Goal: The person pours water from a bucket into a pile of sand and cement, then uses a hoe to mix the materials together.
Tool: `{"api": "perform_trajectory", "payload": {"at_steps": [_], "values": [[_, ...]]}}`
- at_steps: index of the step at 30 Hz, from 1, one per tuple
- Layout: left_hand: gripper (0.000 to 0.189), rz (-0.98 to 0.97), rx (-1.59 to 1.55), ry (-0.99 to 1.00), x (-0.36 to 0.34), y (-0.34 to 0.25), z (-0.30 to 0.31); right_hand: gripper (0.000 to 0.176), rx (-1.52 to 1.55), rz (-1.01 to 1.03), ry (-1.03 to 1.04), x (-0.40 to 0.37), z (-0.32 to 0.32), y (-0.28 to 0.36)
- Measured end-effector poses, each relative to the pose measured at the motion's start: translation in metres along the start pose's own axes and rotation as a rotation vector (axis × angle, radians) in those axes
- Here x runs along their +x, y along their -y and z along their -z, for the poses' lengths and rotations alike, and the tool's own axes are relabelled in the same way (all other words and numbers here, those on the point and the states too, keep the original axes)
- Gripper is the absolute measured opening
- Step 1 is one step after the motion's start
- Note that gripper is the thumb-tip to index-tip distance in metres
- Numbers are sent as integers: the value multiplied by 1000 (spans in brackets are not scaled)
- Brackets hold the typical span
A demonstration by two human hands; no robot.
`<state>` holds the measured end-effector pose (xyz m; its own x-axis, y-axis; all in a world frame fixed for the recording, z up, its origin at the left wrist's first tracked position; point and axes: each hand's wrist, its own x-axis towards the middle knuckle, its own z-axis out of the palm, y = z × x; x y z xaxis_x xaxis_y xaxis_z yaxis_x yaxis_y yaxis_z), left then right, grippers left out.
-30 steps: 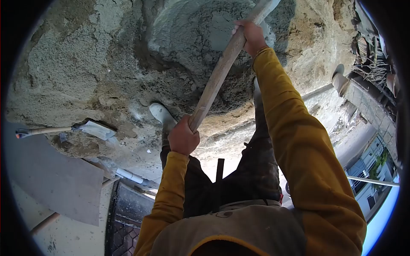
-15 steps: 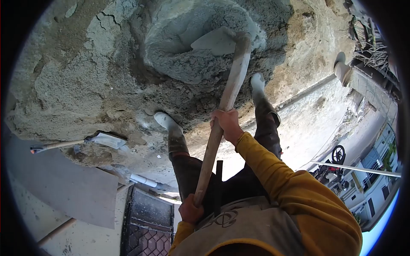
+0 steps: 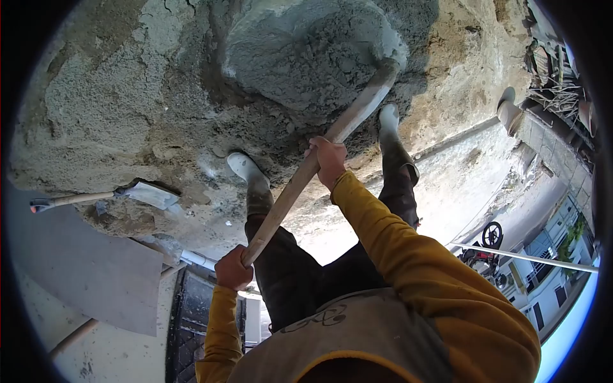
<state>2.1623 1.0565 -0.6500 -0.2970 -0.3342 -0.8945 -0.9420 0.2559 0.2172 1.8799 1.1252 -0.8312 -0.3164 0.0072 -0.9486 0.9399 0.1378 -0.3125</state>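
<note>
A long wooden-handled hoe slants across my body toward a mound of wet grey mortar. My left hand is wrapped around the handle's near end, by my left thigh. Farther up, my right hand grips the handle around its middle. The far end of the handle meets the right rim of the mortar, and the blade is hidden there. The mortar forms a ring with a rough, lumpy hollow inside.
My boots stand apart at the mortar's near edge. A shovel lies on the ground at left, beside a grey sheet. At right are a motorcycle, a pale pole and a pile of sticks.
The hoe's head has moved right, and its blade has gone from sight. My left hand has swung left and up with the handle end; my right hand has shifted slightly up and left.
</note>
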Motion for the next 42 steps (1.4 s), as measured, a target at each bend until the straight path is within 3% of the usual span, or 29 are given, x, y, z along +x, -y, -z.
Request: {"api": "perform_trajectory", "payload": {"at_steps": [4,9,13,15,21,23,24,27,29,31,33,34,36,37,39,40,41,42], "values": [[20,15,-94,-98,-77,42,-11,12,6,-45,130,-100,11,-11],[22,105,-212,99,-164,26,-33,12,-115,-79,76,-148,35,-2],[36,176,-266,185,-84,-40,-63,14,-295,-98,86,-29,21,16],[38,147,-418,185,-40,-80,-64,13,-346,-3,60,5,7,41],[37,-127,-464,4,59,-117,-102,30,-464,385,-40,29,-6,161],[34,-173,-410,-19,89,-149,-68,30,-447,398,-79,50,-13,198],[30,-244,-416,-133,99,-156,-58,31,-428,388,-94,58,-20,208],[33,-223,-384,-88,71,-174,-10,23,-482,288,-53,85,-32,196],[36,-110,-459,88,20,-189,23,27,-569,308,4,122,-24,140],[39,13,-459,201,-13,-204,39,27,-638,199,-41,90,-25,114],[41,23,-433,81,-37,-223,36,49,-758,239,-63,65,-19,110],[43,29,-447,-16,-44,-235,33,49,-717,228,-61,59,-16,122],[43,38,-386,-115,-49,-256,25,51,-638,7,209,48,-1,160],[44,47,-367,-219,-50,-268,20,51,-614,-4,218,51,14,176],[40,33,-288,-298,-40,-300,14,48,-842,31,654,63,54,217],[37,76,-285,-343,-36,-312,15,46,-945,188,687,68,85,238],[34,114,-281,-386,-35,-326,20,40,-898,470,611,86,127,237],[30,129,-333,-402,-34,-347,31,34,-800,449,570,91,176,255]]}}
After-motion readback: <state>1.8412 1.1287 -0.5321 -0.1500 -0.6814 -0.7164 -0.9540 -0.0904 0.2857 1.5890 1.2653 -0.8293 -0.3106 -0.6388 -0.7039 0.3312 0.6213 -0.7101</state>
